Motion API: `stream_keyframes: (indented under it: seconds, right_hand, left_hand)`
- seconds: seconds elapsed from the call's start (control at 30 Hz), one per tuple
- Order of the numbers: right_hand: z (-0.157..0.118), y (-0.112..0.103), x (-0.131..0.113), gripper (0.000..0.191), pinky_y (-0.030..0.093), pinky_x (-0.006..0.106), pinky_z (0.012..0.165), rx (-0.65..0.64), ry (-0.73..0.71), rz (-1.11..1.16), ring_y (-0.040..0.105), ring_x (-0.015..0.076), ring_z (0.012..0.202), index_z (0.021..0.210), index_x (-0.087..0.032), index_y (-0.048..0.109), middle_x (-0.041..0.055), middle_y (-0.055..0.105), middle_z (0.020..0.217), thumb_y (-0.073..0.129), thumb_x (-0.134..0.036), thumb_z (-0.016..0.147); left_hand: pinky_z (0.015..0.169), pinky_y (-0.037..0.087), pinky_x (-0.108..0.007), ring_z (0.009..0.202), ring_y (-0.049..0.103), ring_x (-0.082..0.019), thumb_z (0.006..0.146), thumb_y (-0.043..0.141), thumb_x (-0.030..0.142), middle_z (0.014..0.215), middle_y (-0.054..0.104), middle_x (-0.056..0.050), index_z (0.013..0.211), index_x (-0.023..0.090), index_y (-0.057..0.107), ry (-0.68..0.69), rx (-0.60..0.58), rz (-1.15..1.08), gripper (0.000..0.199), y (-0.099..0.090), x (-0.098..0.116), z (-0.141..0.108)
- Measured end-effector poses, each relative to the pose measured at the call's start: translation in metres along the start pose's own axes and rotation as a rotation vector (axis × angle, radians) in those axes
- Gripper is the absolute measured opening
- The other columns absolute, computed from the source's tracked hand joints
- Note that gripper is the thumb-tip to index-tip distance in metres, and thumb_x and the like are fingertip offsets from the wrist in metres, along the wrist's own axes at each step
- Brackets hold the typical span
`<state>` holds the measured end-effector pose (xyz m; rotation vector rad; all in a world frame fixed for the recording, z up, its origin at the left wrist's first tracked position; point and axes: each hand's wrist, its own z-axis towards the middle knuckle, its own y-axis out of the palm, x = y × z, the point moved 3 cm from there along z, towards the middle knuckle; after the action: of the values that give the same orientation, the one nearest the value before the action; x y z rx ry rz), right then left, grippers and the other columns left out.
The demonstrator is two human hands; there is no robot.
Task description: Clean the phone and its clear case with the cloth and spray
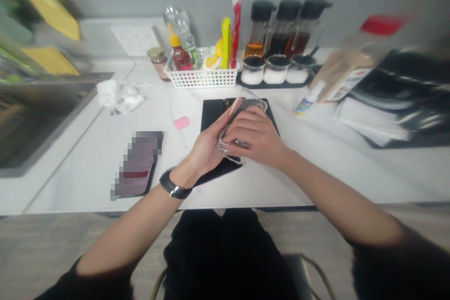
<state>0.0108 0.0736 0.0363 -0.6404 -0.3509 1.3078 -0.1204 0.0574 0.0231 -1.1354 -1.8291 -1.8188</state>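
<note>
My left hand (pixel 204 150), with a black watch on its wrist, is closed around the lower left side of a clear phone case (pixel 221 144). A grey phone back (pixel 248 102) seems to show past my fingers, and a beaded strap (pixel 258 97) loops beyond it. My right hand (pixel 258 138) lies over the case from the right, fingers bent onto it. Both palms and most of the case are hidden. Beneath my hands a flat black object (pixel 211 115) rests on the counter. A small pink piece (pixel 182 123) lies to the left.
A phone (pixel 138 164) with a blurred screen lies front left. Crumpled tissues (pixel 119 96) are near the sink (pixel 52 126). A white basket (pixel 202 78) of bottles, seasoning jars (pixel 277 70) and a red-capped bottle (pixel 351 65) line the back. A small bottle (pixel 309 99) stands at right.
</note>
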Motion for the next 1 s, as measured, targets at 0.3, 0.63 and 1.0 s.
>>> stream_keyframes:
  seconds: [0.3, 0.63, 1.0]
  right_hand:
    - [-0.005, -0.038, 0.039, 0.021, 0.042, 0.046, 0.087, 0.253, 0.382, -0.307, 0.064, 0.0228, 0.082, 0.081, -0.026, 0.065, -0.0016, 0.072, 0.077, 0.070, -0.028, 0.101]
    - [0.003, -0.003, -0.004, 0.027, 0.049, 0.044, 0.091, -0.110, 0.084, 0.012, 0.070, 0.0207, 0.092, 0.084, -0.031, 0.071, -0.0045, 0.080, 0.088, 0.061, -0.036, 0.108]
    - [-0.005, -0.038, 0.035, 0.023, 0.046, 0.050, 0.094, 0.259, 0.367, -0.296, 0.066, 0.0253, 0.087, 0.083, -0.028, 0.069, 0.0005, 0.074, 0.081, 0.065, -0.034, 0.104]
  left_hand:
    - [0.071, 0.069, -0.039, 0.111, 0.078, -0.033, 0.106, 0.057, 0.043, 0.136, 0.074, -0.016, 0.160, 0.027, 0.051, -0.132, -0.192, 0.108, 0.057, -0.001, -0.004, -0.004]
    - [0.096, 0.060, -0.017, 0.120, 0.073, -0.013, 0.108, 0.051, 0.022, 0.131, 0.079, -0.003, 0.155, 0.021, 0.061, 0.023, -0.036, 0.024, 0.049, 0.001, 0.001, 0.000]
    - [0.084, 0.067, -0.043, 0.122, 0.074, -0.034, 0.105, 0.060, 0.046, 0.150, 0.068, -0.014, 0.166, 0.035, 0.045, -0.133, -0.251, 0.131, 0.063, -0.003, -0.005, -0.006]
